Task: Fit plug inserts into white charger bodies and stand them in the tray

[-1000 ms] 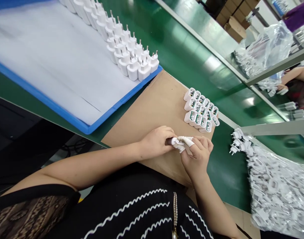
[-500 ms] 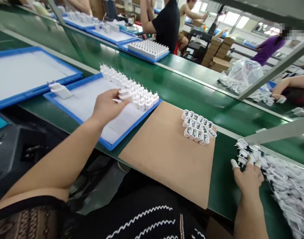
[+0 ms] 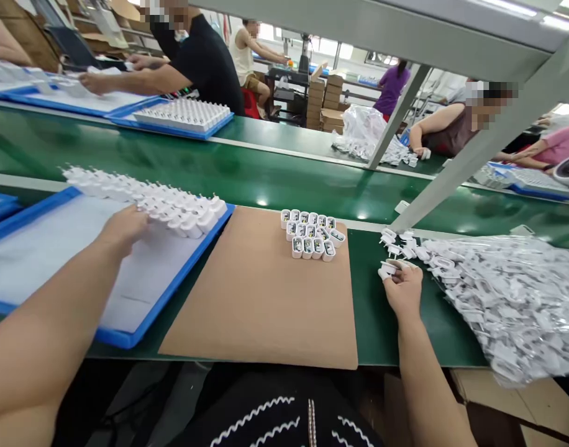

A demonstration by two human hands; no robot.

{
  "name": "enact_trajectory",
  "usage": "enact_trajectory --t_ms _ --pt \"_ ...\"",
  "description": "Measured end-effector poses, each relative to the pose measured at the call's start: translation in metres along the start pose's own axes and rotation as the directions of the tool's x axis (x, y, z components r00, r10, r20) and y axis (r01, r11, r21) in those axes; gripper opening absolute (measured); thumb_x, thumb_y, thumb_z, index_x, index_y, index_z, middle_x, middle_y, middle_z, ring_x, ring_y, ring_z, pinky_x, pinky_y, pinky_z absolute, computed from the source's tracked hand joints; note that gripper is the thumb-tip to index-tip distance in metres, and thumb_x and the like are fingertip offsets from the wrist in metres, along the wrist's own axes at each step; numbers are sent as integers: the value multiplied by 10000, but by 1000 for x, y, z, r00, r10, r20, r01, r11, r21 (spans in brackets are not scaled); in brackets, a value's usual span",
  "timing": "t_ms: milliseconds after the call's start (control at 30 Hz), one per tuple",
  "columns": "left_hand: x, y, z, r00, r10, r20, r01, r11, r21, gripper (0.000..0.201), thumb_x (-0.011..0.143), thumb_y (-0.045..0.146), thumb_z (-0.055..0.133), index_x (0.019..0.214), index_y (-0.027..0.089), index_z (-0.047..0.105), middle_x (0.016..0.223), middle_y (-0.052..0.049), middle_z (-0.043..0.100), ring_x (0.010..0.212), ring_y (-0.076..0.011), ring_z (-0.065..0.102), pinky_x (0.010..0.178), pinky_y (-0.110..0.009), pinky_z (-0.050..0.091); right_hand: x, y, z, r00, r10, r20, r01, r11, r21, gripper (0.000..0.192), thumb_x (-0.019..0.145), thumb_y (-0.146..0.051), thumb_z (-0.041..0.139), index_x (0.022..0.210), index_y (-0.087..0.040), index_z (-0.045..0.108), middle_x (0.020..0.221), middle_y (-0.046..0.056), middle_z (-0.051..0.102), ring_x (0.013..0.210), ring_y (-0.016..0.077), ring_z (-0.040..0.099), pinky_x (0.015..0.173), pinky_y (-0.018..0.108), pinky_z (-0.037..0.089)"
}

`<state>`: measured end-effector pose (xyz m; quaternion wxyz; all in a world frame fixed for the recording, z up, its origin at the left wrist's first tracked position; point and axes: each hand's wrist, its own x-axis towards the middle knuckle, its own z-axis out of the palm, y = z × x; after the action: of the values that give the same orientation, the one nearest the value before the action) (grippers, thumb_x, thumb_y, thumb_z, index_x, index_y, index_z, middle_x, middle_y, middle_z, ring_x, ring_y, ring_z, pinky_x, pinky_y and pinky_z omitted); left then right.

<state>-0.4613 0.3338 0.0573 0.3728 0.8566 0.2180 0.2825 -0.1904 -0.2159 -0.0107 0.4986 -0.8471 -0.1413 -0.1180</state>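
Head view. The left hand (image 3: 123,228) rests at the near edge of a row of white plug adapters (image 3: 147,200) standing on a blue-rimmed tray (image 3: 145,316) lined with white sheet; its fingers curl over the nearest pieces, but whether the grip is closed on one cannot be told. The adapters are small, glossy, rounded plastic blocks with two metal pins pointing up, packed in a long double row too blurred to count.

The right hand (image 3: 403,287) lies on the green worktop (image 3: 275,180) at the edge of a clear plastic bag (image 3: 508,298) heaped with loose white plug parts (image 3: 405,248). Its grip is pinched on one white plug part (image 3: 387,268), the fingertips (image 3: 383,273) capped in white finger cots. The heap is far too dense to count.

Between the two hands lies one flat brown cardboard sheet (image 3: 266,304), matt and rectangular. At its far edge sits a cluster of open adapter shells (image 3: 311,234), roughly sixteen, in three rows, hollow ends toward the camera, showing green circuit boards inside.

Across the worktop, other people work at further blue trays (image 3: 182,118) and a second bag (image 3: 368,133).
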Motion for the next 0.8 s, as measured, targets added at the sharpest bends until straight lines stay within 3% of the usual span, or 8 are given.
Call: enact_trajectory --t_ms 67,133,233,300,433,533,633,800 --pt "-11 32 17 938 19 -347 48 982 183 616 797 741 570 624 154 500 777 -80 652 1432 -434 382 830 -502 290 -2 -3 5 998 35 61 -43 992 120 558 700 -413 799 1183 -173 655 1335 171 542 892 213 713 831 426 617" --pt "-26 71 50 903 91 -420 23 966 257 476 883 656 551 894 193 661 1077 -68 689 1406 -372 424 927 -516 371 -4 -10 10 987 90 133 -120 964 237 665 620 -397 883 1186 -187 604 1208 139 642 922 236 725 823 415 617" --pt "-44 119 118 992 118 37 -121 987 106 440 893 538 619 1164 194 661 1221 -71 667 1200 -278 608 965 -432 513 -10 -32 15 956 105 276 -195 926 322 648 566 -410 939 1089 -183 632 1018 101 725 919 248 725 838 416 609" --pt "-51 136 161 949 164 270 -179 983 32 486 840 468 714 1225 181 634 1280 -108 646 1219 -289 614 1022 -438 542 -20 -52 15 921 79 382 -217 918 331 592 655 -444 903 1131 -177 672 1024 104 746 930 241 718 843 417 602" --pt "-57 138 213 937 188 294 -205 978 27 525 837 258 720 1335 161 584 1420 -149 549 1358 -313 540 1185 -483 456 -48 -90 15 846 52 530 -292 877 381 624 818 -456 789 1360 -217 594 1081 81 742 892 219 729 804 408 608" --pt "-65 132 222 941 225 252 -251 965 79 451 876 147 608 1326 168 612 1416 -139 549 1347 -313 539 1196 -488 440 -67 -106 17 833 10 553 -297 852 432 623 842 -435 771 1380 -273 503 1019 31 740 771 179 711 733 371 606" --pt "-77 137 213 923 262 282 -307 943 130 451 862 127 596 1308 183 634 1343 -134 576 1289 -322 560 1133 -474 485 -76 -115 19 816 -7 578 -311 837 450 397 873 -449 740 1178 -263 567 930 12 735 676 150 665 647 319 574" --pt "-100 154 183 887 63 458 -193 951 243 498 869 334 732 1324 166 623 1225 -141 562 1076 -321 628 877 -434 574 -78 -124 26 720 26 693 -479 741 471 460 766 -470 841 1122 -231 675 907 52 737 698 179 679 644 341 579"
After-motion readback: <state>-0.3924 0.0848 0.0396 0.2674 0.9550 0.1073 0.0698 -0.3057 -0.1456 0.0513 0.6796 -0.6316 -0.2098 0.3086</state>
